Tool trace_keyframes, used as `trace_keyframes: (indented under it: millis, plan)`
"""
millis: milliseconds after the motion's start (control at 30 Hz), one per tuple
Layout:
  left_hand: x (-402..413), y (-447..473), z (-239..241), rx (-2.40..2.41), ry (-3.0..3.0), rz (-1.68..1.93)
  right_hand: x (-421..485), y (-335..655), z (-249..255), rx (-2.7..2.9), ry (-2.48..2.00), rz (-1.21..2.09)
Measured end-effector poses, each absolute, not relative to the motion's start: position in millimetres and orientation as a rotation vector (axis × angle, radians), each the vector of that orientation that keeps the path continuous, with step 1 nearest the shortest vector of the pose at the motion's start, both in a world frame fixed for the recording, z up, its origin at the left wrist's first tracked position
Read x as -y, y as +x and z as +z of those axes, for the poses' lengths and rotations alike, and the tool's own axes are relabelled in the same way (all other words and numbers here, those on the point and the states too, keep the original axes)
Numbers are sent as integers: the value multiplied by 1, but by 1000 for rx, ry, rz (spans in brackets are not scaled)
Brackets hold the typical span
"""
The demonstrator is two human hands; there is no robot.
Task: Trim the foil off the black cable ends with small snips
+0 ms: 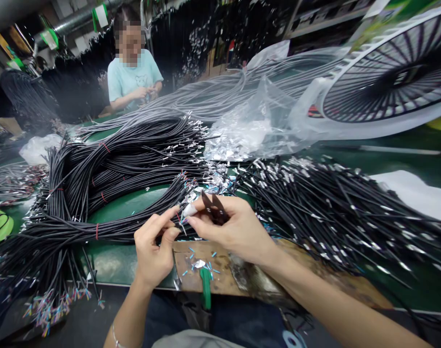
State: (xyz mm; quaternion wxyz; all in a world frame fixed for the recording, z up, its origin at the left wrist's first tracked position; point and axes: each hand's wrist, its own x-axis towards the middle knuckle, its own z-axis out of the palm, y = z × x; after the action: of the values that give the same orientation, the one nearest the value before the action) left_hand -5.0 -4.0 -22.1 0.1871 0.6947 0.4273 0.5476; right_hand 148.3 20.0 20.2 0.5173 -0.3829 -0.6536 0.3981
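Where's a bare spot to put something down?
The green tabletop looks mostly bare between the front black cable bundle, cardboard and table edge; a second patch lies behind that bundle. It's crowded around the right hand and, farther right, under the black cable heap.

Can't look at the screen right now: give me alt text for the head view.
A person's left hand and right hand are at thin wires above a green table, the right holding a dark tool. Bundled black cables lie to the left, loose black cables to the right. Beyond are a white fan and a co-worker.
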Motion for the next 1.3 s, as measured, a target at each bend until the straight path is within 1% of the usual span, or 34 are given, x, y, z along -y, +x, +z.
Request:
trace_keyframes:
  millis: [100,200,300,433,533,600,667,800,1000,1067,1167,1233,1300]
  plan:
    - [4,-4,-22,-1258,1883,1561,-20,149,15,1664,-812,622]
    - [4,-3,-23,-1314,1829,1570,-18,151,11,1764,-686,506]
    - [4,-3,-23,-1301,1815,1586,-16,152,12,1709,-700,599]
    - [3,-3,-25,-1250,1818,1610,-15,151,17,1449,-908,875]
    - [3,-2,-24,-1235,1854,1617,-15,151,20,1406,-935,1080]
    - [2,-2,-22,-1228,1889,1607,-16,151,21,1385,-930,1156]
    - [2,-1,-20,-1216,1920,1597,-16,150,21,1373,-932,1163]
    - [2,2,-19,-1241,1926,1602,-15,150,16,1447,-921,1009]
    - [1,4,-22,-1296,1856,1582,-11,155,7,1795,-869,377]
    - [0,4,-23,-1289,1848,1552,-10,156,6,1850,-842,235]
    - [-2,2,-21,-1291,1808,1567,-10,155,6,1871,-801,214]
    - [-3,0,-17,-1292,1688,1675,-12,155,7,1816,-827,329]
    - [-4,-5,-13,-1274,1568,1697,-15,159,10,1634,-931,466]
